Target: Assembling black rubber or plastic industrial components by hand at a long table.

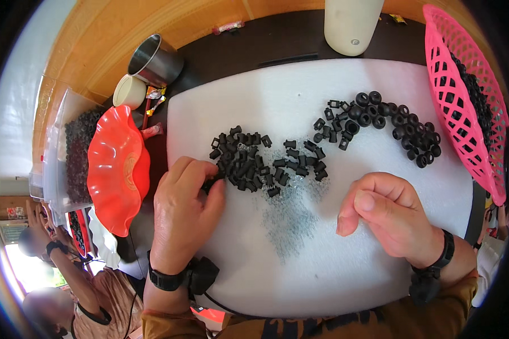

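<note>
A heap of small black plastic pieces [246,161], spool-like with square openings, lies on the white foam sheet [237,248]. At its left edge my left hand [184,212] curls thumb and fingers around a black piece, partly hidden. Fine silvery springs [288,217] spread over the sheet between my hands. To the right of them hovers my right hand [387,217], fingers curled and thumb pressed to the index finger; anything inside is too small to see. Beyond it, rounded black caps [415,133] form a curved band, with more spool-like pieces [336,121] at its left end.
A pink mesh basket [464,107] of black pieces stands at the right. Left are a red scalloped dish [119,169], a clear bin [56,152] of dark pieces, a steel cup [155,59] and a cream lid [129,92]. A cream container [352,25] stands behind. Other people sit nearby.
</note>
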Action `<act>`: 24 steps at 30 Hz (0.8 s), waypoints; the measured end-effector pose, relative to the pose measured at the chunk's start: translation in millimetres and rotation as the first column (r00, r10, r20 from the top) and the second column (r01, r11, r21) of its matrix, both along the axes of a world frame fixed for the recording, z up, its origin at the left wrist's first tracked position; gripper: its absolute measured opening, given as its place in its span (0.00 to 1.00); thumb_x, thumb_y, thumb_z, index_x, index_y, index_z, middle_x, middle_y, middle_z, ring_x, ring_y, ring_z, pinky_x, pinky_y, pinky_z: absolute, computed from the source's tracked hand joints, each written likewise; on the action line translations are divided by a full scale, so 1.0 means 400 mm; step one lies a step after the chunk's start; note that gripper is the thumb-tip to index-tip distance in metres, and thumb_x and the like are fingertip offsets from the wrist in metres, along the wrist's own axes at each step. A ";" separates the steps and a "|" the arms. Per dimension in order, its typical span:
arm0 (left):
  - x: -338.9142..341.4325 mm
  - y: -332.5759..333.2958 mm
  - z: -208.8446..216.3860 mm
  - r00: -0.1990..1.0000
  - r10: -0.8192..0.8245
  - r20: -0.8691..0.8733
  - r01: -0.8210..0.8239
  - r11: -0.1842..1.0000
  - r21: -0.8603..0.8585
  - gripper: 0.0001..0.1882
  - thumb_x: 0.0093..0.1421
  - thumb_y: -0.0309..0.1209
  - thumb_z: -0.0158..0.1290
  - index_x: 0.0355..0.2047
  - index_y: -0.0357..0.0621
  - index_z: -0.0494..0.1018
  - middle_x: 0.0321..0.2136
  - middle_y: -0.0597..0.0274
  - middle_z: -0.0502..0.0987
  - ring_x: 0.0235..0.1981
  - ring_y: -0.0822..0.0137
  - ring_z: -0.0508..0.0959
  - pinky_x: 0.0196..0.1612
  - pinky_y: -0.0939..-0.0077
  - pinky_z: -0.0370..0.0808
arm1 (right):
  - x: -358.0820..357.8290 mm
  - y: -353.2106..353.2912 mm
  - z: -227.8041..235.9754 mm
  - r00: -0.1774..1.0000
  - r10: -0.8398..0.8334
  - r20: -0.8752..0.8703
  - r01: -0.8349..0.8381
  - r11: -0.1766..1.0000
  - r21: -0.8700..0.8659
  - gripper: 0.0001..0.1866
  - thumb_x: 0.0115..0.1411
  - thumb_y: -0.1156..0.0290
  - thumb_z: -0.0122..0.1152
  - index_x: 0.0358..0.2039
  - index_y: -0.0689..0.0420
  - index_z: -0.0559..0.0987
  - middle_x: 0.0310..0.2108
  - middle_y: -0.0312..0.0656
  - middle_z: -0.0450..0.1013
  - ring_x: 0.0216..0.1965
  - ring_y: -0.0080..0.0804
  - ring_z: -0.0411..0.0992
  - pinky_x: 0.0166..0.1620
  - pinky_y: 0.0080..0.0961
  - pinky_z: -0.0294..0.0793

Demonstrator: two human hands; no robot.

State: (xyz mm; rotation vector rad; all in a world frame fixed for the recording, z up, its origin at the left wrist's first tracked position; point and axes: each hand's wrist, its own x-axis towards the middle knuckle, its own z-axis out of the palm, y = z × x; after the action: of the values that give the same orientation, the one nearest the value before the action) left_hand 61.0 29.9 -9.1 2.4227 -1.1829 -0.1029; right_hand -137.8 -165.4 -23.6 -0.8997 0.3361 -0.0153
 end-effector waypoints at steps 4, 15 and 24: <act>0.000 -0.002 -0.009 1.000 0.017 -0.023 -0.018 0.999 -0.043 0.07 0.47 0.21 0.55 0.28 0.38 0.71 0.25 0.58 0.70 0.22 0.61 0.71 0.25 0.72 0.68 | 0.000 0.003 0.001 1.000 0.013 0.017 -0.012 0.999 -0.052 0.10 0.65 0.68 0.49 0.35 0.62 0.75 0.28 0.36 0.72 0.33 0.20 0.69 0.41 0.18 0.68; -0.027 -0.005 0.012 0.993 -0.024 -0.115 0.007 0.989 -0.147 0.07 0.47 0.17 0.54 0.28 0.37 0.70 0.26 0.62 0.69 0.20 0.73 0.66 0.23 0.81 0.64 | -0.001 0.001 0.011 0.973 -0.204 0.105 0.225 0.935 -0.275 0.10 0.65 0.67 0.52 0.34 0.62 0.75 0.29 0.32 0.72 0.31 0.16 0.68 0.36 0.14 0.67; -0.045 -0.012 0.010 0.990 -0.083 -0.114 0.069 0.990 -0.121 0.08 0.47 0.19 0.56 0.29 0.37 0.71 0.29 0.59 0.71 0.22 0.69 0.69 0.23 0.79 0.66 | 0.028 -0.002 -0.023 0.932 0.111 0.346 0.296 0.320 -0.900 0.07 0.52 0.77 0.60 0.33 0.58 0.76 0.30 0.40 0.72 0.33 0.39 0.70 0.37 0.31 0.68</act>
State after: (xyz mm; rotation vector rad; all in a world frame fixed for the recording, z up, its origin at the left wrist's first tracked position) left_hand 43.1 25.0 -5.1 2.2386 -1.1940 -0.1935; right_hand -126.6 -166.1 -32.8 -2.0659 -0.0156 -0.5546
